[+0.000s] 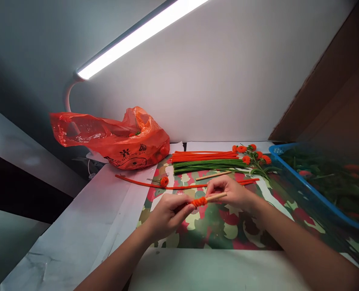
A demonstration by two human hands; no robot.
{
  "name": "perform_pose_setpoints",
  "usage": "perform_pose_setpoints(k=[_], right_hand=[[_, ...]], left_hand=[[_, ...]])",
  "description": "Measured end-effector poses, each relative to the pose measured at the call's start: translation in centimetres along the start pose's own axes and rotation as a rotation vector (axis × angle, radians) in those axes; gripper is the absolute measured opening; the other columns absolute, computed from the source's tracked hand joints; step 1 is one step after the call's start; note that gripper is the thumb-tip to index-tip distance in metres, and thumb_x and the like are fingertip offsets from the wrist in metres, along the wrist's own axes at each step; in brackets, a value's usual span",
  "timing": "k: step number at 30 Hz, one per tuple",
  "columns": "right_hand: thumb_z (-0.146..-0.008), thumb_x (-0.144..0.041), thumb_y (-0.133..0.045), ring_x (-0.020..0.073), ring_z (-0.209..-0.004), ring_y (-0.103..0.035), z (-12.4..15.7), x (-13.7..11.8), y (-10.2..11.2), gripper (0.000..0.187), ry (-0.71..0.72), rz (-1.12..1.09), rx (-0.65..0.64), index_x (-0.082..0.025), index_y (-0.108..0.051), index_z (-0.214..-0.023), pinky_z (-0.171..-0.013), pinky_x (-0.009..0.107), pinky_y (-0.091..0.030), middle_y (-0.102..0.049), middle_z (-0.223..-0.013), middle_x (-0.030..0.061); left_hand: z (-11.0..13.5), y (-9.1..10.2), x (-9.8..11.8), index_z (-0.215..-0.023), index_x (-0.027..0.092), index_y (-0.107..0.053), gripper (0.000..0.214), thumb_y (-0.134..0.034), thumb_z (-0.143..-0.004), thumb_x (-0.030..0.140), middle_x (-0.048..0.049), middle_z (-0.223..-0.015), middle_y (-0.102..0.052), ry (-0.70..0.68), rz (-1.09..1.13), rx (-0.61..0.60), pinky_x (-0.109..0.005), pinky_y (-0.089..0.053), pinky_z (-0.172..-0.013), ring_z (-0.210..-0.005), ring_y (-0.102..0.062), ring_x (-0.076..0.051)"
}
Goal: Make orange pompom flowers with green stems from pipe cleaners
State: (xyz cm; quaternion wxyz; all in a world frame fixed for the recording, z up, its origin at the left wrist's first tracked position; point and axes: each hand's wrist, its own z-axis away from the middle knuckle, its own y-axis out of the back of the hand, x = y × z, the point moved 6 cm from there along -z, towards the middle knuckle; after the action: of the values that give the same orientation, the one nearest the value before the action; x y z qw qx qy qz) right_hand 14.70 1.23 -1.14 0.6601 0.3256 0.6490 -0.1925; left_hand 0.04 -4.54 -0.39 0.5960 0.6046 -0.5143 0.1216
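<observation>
My left hand (169, 212) is closed, its fingertips pinching an orange pipe cleaner coil (199, 201) wound round the end of a thin wooden stick (217, 197). My right hand (232, 192) is closed on that stick from the right. Both hands hover over a red-and-green patterned sheet (224, 230). A long orange pipe cleaner (137, 182) runs along the table behind my hands, with a small finished orange flower (164, 181) lying by it.
Bundles of orange (203, 155) and green pipe cleaners (208, 165) lie behind, with a second stick (212, 175) and a sprig of orange flowers (255, 155). An orange plastic bag (115, 139) sits at the left. A blue basket (315, 194) stands at the right. A lamp (137, 36) lights the table.
</observation>
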Motion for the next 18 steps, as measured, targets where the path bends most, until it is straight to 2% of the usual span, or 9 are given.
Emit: perform_pose_setpoints(k=[3,6,9,11,18], right_hand=[[-0.076,-0.037,-0.067,0.0108,-0.058,-0.052,0.4,-0.7,0.2,0.023,-0.024,0.174,-0.14,-0.014,-0.068,-0.073,-0.052,0.022,-0.037,-0.063,-0.066,0.0021],[-0.08,-0.032,-0.064,0.0098,-0.056,-0.052,0.7,-1.7,0.2,0.018,0.046,0.469,-0.152,-0.016,-0.068,-0.073,-0.063,0.025,-0.038,-0.065,-0.063,0.0001],[-0.083,-0.022,-0.059,0.0083,-0.054,-0.049,0.6,-2.4,0.0,0.015,0.133,0.749,-0.017,-0.018,-0.063,-0.069,-0.073,0.029,-0.034,-0.064,-0.062,-0.0031],[-0.084,-0.018,-0.056,0.009,-0.056,-0.049,0.5,-2.6,-0.2,0.016,0.172,0.887,0.084,-0.019,-0.06,-0.069,-0.074,0.031,-0.03,-0.065,-0.065,-0.0033],[-0.086,-0.015,-0.052,0.012,-0.059,-0.053,0.7,-3.4,-1.4,0.02,0.294,1.137,0.29,-0.016,-0.058,-0.067,-0.065,0.03,-0.025,-0.064,-0.063,-0.0004]], left_hand=[[0.0,-0.8,0.1,-0.077,0.016,-0.058,0.023,-0.042,-0.091,0.025,0.004,-0.052,-0.049,-0.047,-0.064,-0.147,-0.02,-0.029,-0.05,-0.048,-0.038,-0.008],[0.0,-1.4,-0.2,-0.073,0.017,-0.054,0.026,-0.038,-0.092,0.024,0.0037,-0.052,-0.052,-0.011,-0.174,-0.224,-0.02,-0.029,-0.05,-0.048,-0.039,-0.008],[-0.3,-1.3,-0.6,-0.064,0.018,-0.049,0.032,-0.037,-0.092,0.028,0.0035,-0.052,-0.046,0.064,-0.323,-0.164,-0.022,-0.025,-0.049,-0.048,-0.035,-0.01],[-0.4,-1.1,-1.0,-0.063,0.019,-0.047,0.033,-0.036,-0.092,0.031,0.0034,-0.054,-0.043,0.127,-0.37,-0.107,-0.023,-0.023,-0.049,-0.05,-0.033,-0.011],[-0.4,-0.5,-1.9,-0.07,0.019,-0.053,0.03,-0.038,-0.092,0.033,0.0037,-0.055,-0.043,0.262,-0.256,0.054,-0.022,-0.025,-0.05,-0.051,-0.034,-0.011]])
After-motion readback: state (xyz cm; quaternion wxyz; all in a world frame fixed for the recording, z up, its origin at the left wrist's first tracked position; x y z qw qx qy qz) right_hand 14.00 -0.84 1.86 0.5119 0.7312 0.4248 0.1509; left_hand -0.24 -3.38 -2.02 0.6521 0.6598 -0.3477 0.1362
